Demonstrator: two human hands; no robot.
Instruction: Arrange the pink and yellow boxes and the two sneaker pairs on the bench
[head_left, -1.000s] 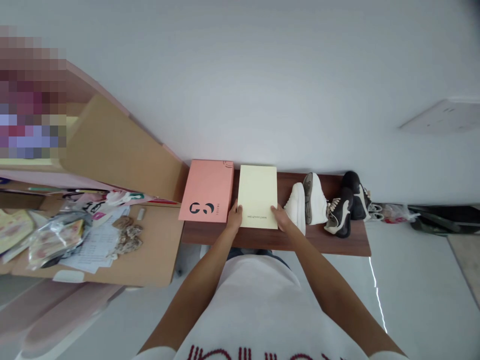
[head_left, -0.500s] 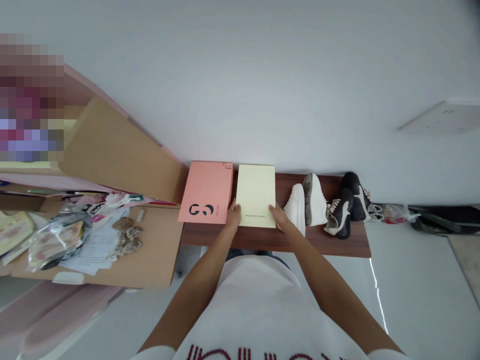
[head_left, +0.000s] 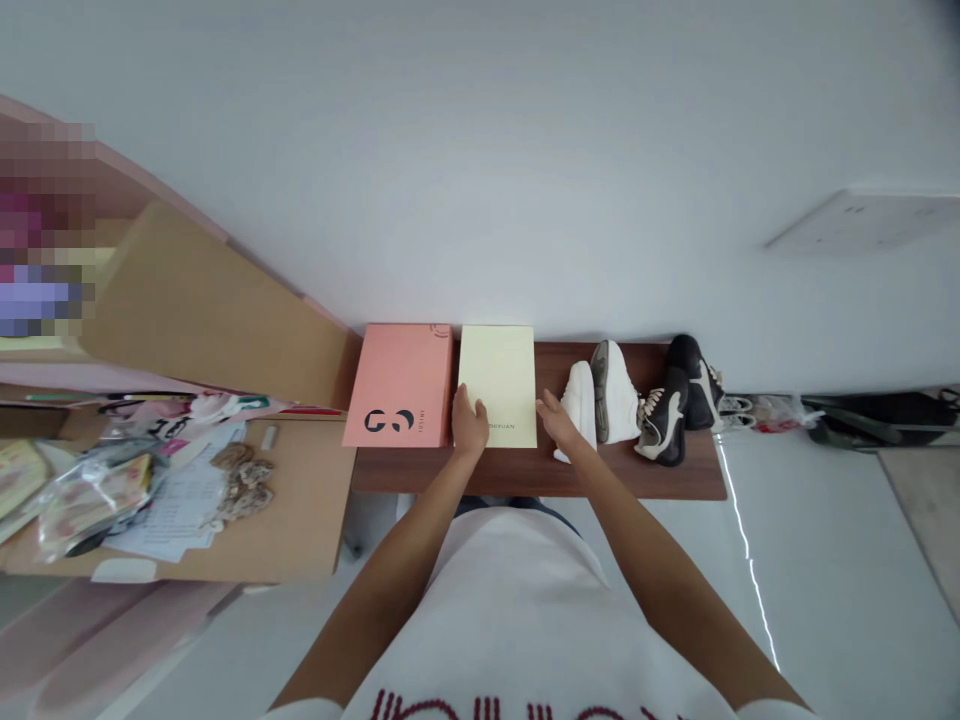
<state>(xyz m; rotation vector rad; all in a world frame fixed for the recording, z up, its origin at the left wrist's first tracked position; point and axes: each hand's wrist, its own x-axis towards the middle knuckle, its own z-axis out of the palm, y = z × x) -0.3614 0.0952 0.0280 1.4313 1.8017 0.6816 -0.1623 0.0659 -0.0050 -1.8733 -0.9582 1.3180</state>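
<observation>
A pale yellow box point(head_left: 499, 370) lies on a dark wooden bench point(head_left: 540, 478), just right of a pink box point(head_left: 405, 380). My left hand point(head_left: 471, 422) is over the yellow box's front left corner, thumb and fingers apart. To the right of that box, my right hand point(head_left: 556, 418) has its fingers stretched out and holds nothing. Beside it stands a white shoe point(head_left: 581, 400), partly behind my wrist, and another white shoe point(head_left: 619, 395) leans next to it. Two black shoes point(head_left: 664, 415) sit farther right on the bench.
A desk point(head_left: 300, 500) at the left carries papers, a plastic bag point(head_left: 105, 500) and hair ties. The wall rises behind the bench. Right of the bench are a clear bag point(head_left: 780, 412) and a dark green bag point(head_left: 862, 418).
The yellow box now sits closer to the pink box. My left hand has shifted onto its top, and my right hand has come off its right edge. The view has moved slightly.
</observation>
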